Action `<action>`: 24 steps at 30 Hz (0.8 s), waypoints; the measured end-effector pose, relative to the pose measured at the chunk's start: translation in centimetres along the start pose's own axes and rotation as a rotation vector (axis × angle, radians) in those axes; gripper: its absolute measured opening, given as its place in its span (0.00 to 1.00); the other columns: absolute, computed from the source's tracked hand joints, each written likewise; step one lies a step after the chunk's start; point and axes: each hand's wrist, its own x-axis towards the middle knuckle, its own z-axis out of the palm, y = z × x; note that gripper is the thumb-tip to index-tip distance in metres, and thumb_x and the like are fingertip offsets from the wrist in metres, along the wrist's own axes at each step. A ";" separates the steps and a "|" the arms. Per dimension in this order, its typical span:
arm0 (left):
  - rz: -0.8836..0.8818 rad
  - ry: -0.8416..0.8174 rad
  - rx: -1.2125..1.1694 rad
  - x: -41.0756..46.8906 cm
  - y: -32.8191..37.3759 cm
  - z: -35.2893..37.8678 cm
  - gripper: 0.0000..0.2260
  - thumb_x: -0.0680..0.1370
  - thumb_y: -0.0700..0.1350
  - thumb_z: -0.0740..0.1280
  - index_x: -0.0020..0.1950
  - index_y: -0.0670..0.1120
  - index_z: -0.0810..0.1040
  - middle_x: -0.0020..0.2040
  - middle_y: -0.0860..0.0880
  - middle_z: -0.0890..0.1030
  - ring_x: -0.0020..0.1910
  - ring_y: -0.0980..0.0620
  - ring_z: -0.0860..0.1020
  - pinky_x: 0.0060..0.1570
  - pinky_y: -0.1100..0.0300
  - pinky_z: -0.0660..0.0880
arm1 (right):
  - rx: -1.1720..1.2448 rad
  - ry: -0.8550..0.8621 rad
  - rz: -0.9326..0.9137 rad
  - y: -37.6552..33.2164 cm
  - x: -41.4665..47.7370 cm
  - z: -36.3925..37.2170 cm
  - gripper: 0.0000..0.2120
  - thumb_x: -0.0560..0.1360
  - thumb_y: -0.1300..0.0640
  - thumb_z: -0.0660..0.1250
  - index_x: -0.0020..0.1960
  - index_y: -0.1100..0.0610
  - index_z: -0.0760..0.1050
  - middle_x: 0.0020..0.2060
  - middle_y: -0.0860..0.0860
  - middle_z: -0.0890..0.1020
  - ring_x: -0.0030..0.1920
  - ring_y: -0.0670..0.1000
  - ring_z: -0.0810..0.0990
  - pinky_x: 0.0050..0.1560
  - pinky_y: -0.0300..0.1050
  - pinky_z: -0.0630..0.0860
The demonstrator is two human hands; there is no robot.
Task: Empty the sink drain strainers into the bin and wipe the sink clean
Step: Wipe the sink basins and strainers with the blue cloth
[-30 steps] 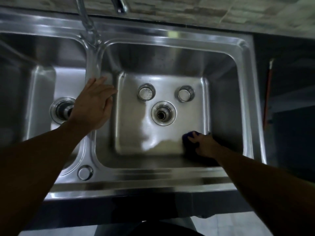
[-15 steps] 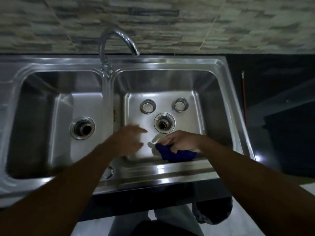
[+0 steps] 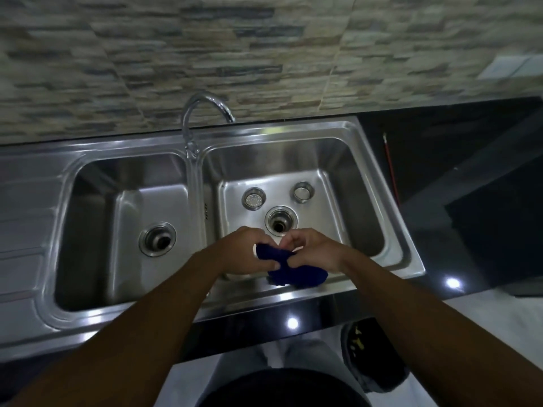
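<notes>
Both forearms reach in over the sink's point(image 3: 293, 299) front rim. Left hand point(image 3: 245, 251) and right hand point(image 3: 314, 249) meet above the right basin, curled fingers pinching the bunched blue cloth point(image 3: 293, 273) between them. Two strainers point(image 3: 254, 198) point(image 3: 302, 191) sit on the basin floor (behind the open drain point(image 3: 280, 220)).

1. The faucet point(image 3: 205, 113) stood at the far side, between the left basin point(image 3: 97, 230) and the right basin point(image 3: 352, 171).
2. In the right basin, the left strainer point(image 3: 254, 198) and the right strainer point(image 3: 302, 191) lay just beyond the drain point(image 3: 280, 220).
3. The left hand point(image 3: 244, 254) and the right hand point(image 3: 314, 251) held the cloth point(image 3: 293, 268) over its near part.
</notes>
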 end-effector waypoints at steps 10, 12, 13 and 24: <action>-0.105 -0.145 -0.015 5.1 6.8 2.1 0.11 0.73 0.57 0.74 0.53 0.55 0.86 0.40 0.61 0.82 0.41 0.62 0.79 0.46 0.62 0.76 | 0.076 -0.024 0.025 2.8 -3.7 -5.9 0.21 0.69 0.72 0.71 0.56 0.52 0.79 0.52 0.59 0.84 0.48 0.56 0.84 0.50 0.52 0.81; -0.051 -0.143 0.021 6.7 8.1 2.9 0.10 0.76 0.53 0.74 0.56 0.53 0.86 0.42 0.60 0.82 0.40 0.66 0.79 0.44 0.72 0.71 | 0.080 -0.026 0.029 3.5 -4.4 -7.9 0.22 0.70 0.74 0.70 0.58 0.52 0.79 0.52 0.57 0.85 0.49 0.57 0.84 0.52 0.54 0.81; -0.028 -0.141 0.047 7.5 8.8 3.3 0.10 0.77 0.52 0.74 0.56 0.51 0.86 0.42 0.58 0.82 0.40 0.66 0.79 0.42 0.73 0.70 | 0.086 -0.028 0.033 3.9 -4.8 -8.9 0.22 0.71 0.74 0.69 0.58 0.53 0.78 0.52 0.57 0.86 0.50 0.59 0.84 0.54 0.57 0.80; -0.037 -0.098 0.127 15.8 16.0 6.5 0.10 0.83 0.51 0.65 0.50 0.46 0.81 0.44 0.50 0.82 0.44 0.53 0.79 0.45 0.56 0.73 | -0.191 0.249 -0.133 9.0 -7.8 -15.4 0.17 0.70 0.61 0.73 0.55 0.48 0.75 0.47 0.48 0.83 0.48 0.48 0.83 0.50 0.49 0.81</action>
